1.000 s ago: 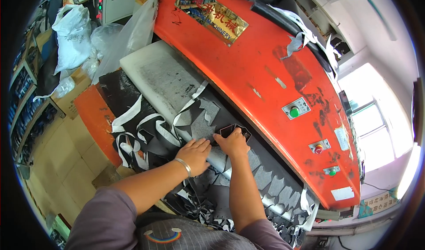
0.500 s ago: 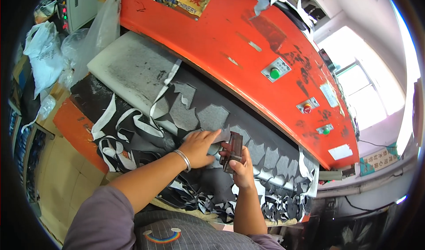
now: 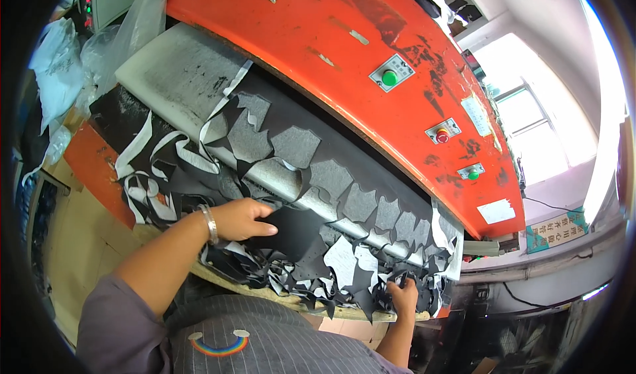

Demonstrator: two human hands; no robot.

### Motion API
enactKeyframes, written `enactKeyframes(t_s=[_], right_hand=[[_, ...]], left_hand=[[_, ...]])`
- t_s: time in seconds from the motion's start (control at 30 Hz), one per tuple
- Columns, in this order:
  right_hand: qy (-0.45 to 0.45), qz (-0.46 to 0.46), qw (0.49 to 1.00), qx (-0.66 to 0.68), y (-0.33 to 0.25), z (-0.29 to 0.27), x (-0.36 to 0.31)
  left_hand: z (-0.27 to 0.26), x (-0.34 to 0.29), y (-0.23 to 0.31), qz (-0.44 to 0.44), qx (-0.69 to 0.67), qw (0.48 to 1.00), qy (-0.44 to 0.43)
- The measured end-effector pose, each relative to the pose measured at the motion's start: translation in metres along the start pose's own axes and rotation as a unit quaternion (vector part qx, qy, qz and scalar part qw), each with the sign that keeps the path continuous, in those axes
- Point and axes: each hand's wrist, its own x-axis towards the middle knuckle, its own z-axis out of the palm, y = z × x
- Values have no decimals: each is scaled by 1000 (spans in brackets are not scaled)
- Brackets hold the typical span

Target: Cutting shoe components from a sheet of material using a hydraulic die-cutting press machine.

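Note:
My left hand (image 3: 240, 220), with a bracelet at its wrist, grips the edge of a black sheet piece (image 3: 291, 233) between thumb and fingers. The piece hangs over the near side of the heap. Far to the right, my right hand (image 3: 403, 296) reaches into the pile of black and white offcuts (image 3: 318, 282), its fingers bent around something dark I cannot make out. Beyond both hands a dark sheet (image 3: 334, 155) with cut-out shapes lies partly under the machine, its grey underside showing at the folded-back cuts.
An orange-red machine body (image 3: 291, 49) with green buttons (image 3: 389, 77) and a red button (image 3: 441, 135) spans the far side. A grey-white pad (image 3: 182, 76) lies at the left. Plastic bags (image 3: 56, 69) and cardboard (image 3: 93, 231) are farther left.
My left hand has drawn back to the left and now has a black piece. My right hand, which held a dark block-like tool, has moved right and down to the offcuts.

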Motion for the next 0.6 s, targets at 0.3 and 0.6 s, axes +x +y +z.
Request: enactKeyframes(t_s=[0.3,0.6], right_hand=[[-20,-309,950,28,-16,12,29],[-159,-298,928,-156,-41,23,12]], left_hand=[[112,68,19,-110,462,871,122],[147,44,45,-16,348,864,364]])
